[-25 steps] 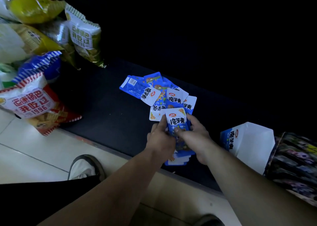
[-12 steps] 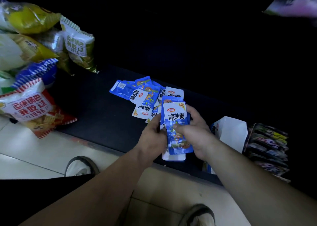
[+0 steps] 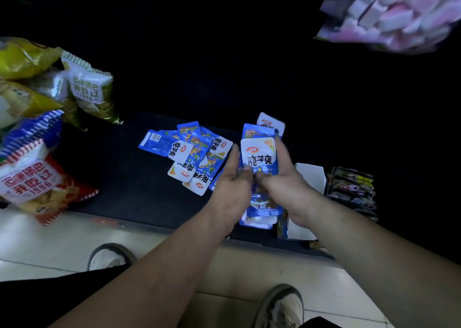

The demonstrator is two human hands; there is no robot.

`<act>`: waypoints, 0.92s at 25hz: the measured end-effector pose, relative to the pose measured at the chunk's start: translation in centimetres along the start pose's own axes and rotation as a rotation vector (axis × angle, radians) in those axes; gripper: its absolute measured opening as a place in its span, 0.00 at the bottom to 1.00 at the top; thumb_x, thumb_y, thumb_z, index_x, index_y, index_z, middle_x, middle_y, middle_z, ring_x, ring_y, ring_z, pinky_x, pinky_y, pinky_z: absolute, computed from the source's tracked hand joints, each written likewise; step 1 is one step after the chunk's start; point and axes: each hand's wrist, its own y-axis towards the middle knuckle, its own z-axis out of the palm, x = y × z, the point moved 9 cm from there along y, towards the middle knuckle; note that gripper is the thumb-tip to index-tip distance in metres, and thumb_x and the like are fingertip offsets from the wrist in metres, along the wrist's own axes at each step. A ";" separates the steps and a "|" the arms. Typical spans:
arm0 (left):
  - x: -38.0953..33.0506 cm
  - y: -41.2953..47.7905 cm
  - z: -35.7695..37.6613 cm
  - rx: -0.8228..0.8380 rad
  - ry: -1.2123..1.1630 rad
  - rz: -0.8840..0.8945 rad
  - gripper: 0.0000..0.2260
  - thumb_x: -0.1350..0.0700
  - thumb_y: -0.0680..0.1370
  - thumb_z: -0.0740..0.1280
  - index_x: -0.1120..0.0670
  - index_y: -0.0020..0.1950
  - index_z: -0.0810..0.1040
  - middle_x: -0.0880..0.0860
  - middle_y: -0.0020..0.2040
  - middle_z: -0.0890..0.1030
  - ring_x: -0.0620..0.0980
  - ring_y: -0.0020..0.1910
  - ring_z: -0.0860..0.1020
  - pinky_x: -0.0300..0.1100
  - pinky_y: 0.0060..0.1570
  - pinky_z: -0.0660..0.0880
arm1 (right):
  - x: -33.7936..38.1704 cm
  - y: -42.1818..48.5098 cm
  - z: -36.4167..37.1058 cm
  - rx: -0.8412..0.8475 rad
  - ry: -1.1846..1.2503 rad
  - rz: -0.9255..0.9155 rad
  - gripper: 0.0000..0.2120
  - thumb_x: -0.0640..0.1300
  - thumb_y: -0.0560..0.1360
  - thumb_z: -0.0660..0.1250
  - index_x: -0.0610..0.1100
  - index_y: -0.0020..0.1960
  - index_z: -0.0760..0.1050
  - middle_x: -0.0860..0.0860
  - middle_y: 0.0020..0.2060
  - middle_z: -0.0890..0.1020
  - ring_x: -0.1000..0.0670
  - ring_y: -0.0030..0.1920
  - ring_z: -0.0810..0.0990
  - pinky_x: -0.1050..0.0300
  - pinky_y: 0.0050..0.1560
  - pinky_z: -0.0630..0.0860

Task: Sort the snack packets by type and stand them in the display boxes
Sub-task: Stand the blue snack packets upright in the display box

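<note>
A stack of blue-and-white snack packets (image 3: pixel 260 158) is held upright between both hands above the dark shelf (image 3: pixel 119 178). My left hand (image 3: pixel 233 185) grips its left edge, thumb on the front. My right hand (image 3: pixel 284 183) grips the right edge, fingers up along the side. Several loose packets of the same kind (image 3: pixel 194 158) lie in a heap on the shelf just left of my hands. A white-and-blue display box (image 3: pixel 310 178) stands behind my right hand, mostly hidden.
Large crisp bags (image 3: pixel 37 178) pile up at the left end of the shelf. A box of dark packets (image 3: pixel 351 190) stands right of the display box. Pink-and-white packs (image 3: pixel 399 16) hang at the top right. Pale floor tiles (image 3: pixel 50 240) and my shoes are below.
Both hands have lifted the gathered stack of blue packets off the shelf and raised it upright, drifting right away from the loose heap. The view has tilted up.
</note>
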 end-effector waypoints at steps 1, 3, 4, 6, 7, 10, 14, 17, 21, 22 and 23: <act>-0.4 -0.4 0.9 0.018 0.047 0.021 0.27 0.57 0.86 0.57 0.36 0.81 0.54 0.45 0.64 0.81 0.39 0.51 0.82 0.30 0.43 0.78 | 0.4 -0.3 0.1 0.001 -0.016 0.004 0.48 0.42 0.71 0.69 0.79 0.73 0.47 0.54 0.68 0.74 0.50 0.54 0.84 0.51 0.45 0.85; -0.9 -1.0 2.0 0.045 0.101 0.062 0.28 0.56 0.86 0.56 0.33 0.80 0.52 0.46 0.64 0.81 0.42 0.53 0.82 0.30 0.46 0.78 | 0.9 -0.9 -0.5 0.021 -0.023 0.011 0.48 0.44 0.70 0.66 0.79 0.74 0.45 0.53 0.70 0.71 0.46 0.54 0.84 0.46 0.47 0.85; -1.1 -1.1 2.4 0.058 0.105 0.076 0.27 0.57 0.86 0.56 0.33 0.80 0.54 0.46 0.62 0.82 0.42 0.51 0.82 0.31 0.45 0.78 | 1.1 -1.1 -1.3 0.030 -0.020 0.013 0.47 0.43 0.71 0.66 0.77 0.75 0.46 0.52 0.70 0.72 0.45 0.54 0.85 0.44 0.49 0.85; -1.5 -1.0 2.7 0.079 0.094 0.097 0.27 0.59 0.85 0.57 0.33 0.78 0.60 0.46 0.59 0.84 0.42 0.50 0.82 0.36 0.47 0.80 | 1.3 -1.5 -3.1 0.043 -0.039 0.000 0.45 0.36 0.75 0.64 0.74 0.77 0.50 0.54 0.66 0.79 0.44 0.55 0.85 0.37 0.54 0.83; -1.7 -0.9 3.0 0.099 0.078 0.109 0.26 0.61 0.85 0.59 0.34 0.76 0.64 0.45 0.58 0.84 0.42 0.52 0.84 0.38 0.48 0.81 | 1.3 -1.7 -4.1 0.032 -0.043 -0.007 0.45 0.32 0.77 0.63 0.73 0.77 0.52 0.56 0.61 0.83 0.44 0.54 0.85 0.35 0.56 0.82; -1.9 -0.3 4.3 0.124 0.029 0.118 0.30 0.66 0.82 0.64 0.38 0.76 0.65 0.47 0.57 0.86 0.47 0.54 0.85 0.44 0.51 0.83 | 1.1 -2.4 -7.0 -0.043 -0.044 -0.047 0.46 0.30 0.79 0.64 0.75 0.75 0.54 0.60 0.56 0.84 0.47 0.52 0.86 0.34 0.54 0.82; -1.5 1.0 7.5 0.127 0.025 0.136 0.36 0.68 0.80 0.67 0.47 0.82 0.56 0.46 0.55 0.86 0.45 0.56 0.84 0.46 0.55 0.82 | 0.2 -2.1 -11.2 -0.156 -0.105 -0.178 0.53 0.29 0.78 0.67 0.70 0.79 0.40 0.60 0.64 0.80 0.62 0.57 0.82 0.59 0.48 0.83; -1.7 1.7 9.8 0.129 0.119 0.213 0.24 0.70 0.80 0.66 0.45 0.69 0.74 0.45 0.56 0.85 0.44 0.56 0.83 0.40 0.47 0.83 | -0.4 -1.6 -13.6 -0.231 -0.157 -0.206 0.45 0.29 0.76 0.71 0.60 0.80 0.55 0.60 0.63 0.80 0.63 0.60 0.79 0.60 0.54 0.79; -2.0 2.3 11.3 0.121 0.187 0.266 0.21 0.69 0.79 0.68 0.45 0.62 0.75 0.46 0.55 0.84 0.38 0.51 0.83 0.34 0.42 0.80 | -0.6 -0.3 -15.3 -0.267 -0.201 -0.213 0.29 0.25 0.72 0.71 0.55 0.59 0.70 0.62 0.49 0.80 0.62 0.52 0.80 0.68 0.41 0.78; -2.0 2.6 11.6 0.124 0.206 0.274 0.20 0.69 0.79 0.68 0.46 0.63 0.75 0.46 0.55 0.83 0.39 0.51 0.83 0.34 0.42 0.80 | -0.6 0.0 -15.8 -0.271 -0.196 -0.212 0.28 0.24 0.71 0.71 0.53 0.58 0.71 0.60 0.49 0.81 0.57 0.54 0.81 0.66 0.41 0.78; -2.0 2.7 11.9 0.132 0.221 0.276 0.20 0.68 0.79 0.69 0.48 0.65 0.75 0.47 0.56 0.83 0.40 0.52 0.83 0.34 0.42 0.81 | -0.6 0.2 -16.1 -0.271 -0.186 -0.209 0.28 0.24 0.70 0.71 0.51 0.58 0.71 0.57 0.51 0.81 0.54 0.56 0.81 0.63 0.42 0.79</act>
